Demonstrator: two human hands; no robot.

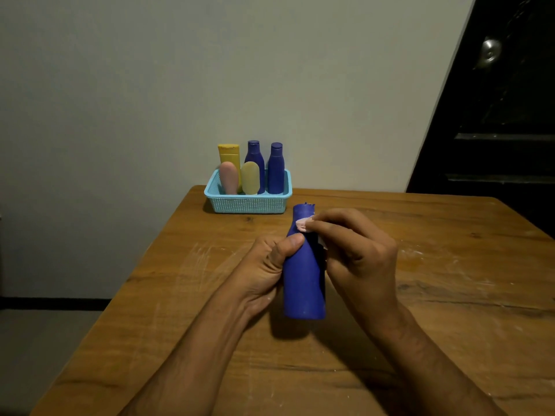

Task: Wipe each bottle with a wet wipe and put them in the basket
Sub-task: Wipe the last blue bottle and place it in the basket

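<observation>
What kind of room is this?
Probably a room in a home: a wooden table against a plain wall, a dark door, and a blue basket of toiletry bottles.

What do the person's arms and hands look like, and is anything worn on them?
Both forearms are bare up to the picture's lower edge: no sleeves show. The left hand and the right hand carry no gloves, and no rings, watch or bracelet are visible. The light is dim, so small marks cannot be told.

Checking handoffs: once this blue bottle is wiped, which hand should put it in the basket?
Probably left: the left hand already grips the blue bottle, while the right hand pinches the wipe.
</observation>
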